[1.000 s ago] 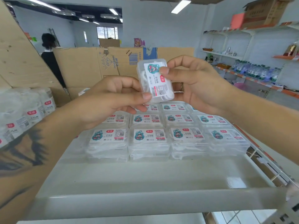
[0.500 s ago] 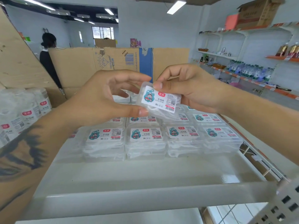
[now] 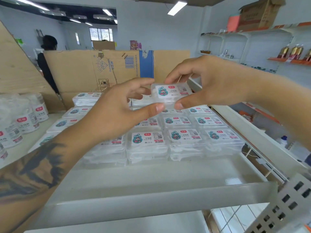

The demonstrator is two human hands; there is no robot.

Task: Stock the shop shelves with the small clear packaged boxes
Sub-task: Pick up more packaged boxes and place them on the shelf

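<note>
A small clear box (image 3: 170, 94) with a white label and a cartoon sticker lies flat between both hands, above the back rows on the shelf. My left hand (image 3: 116, 113) pinches its left and front edge with thumb and fingers. My right hand (image 3: 210, 84) pinches its right side, thumb at the front, fingers over the back. Below them, several stacks of the same clear boxes (image 3: 183, 137) stand in rows on the white shelf (image 3: 151, 180), labels up.
Clear round tubs (image 3: 25, 121) with the same brand label stand at the left. Flattened cardboard (image 3: 94, 68) stands behind the shelf, with a person beyond it. Wall shelves (image 3: 272, 31) with bottles and a carton run along the right. A perforated metal bracket (image 3: 289, 204) juts in at lower right.
The box was held upright and high a second ago. Both hands have tipped it flat and carried it down and toward the back of the shelf.
</note>
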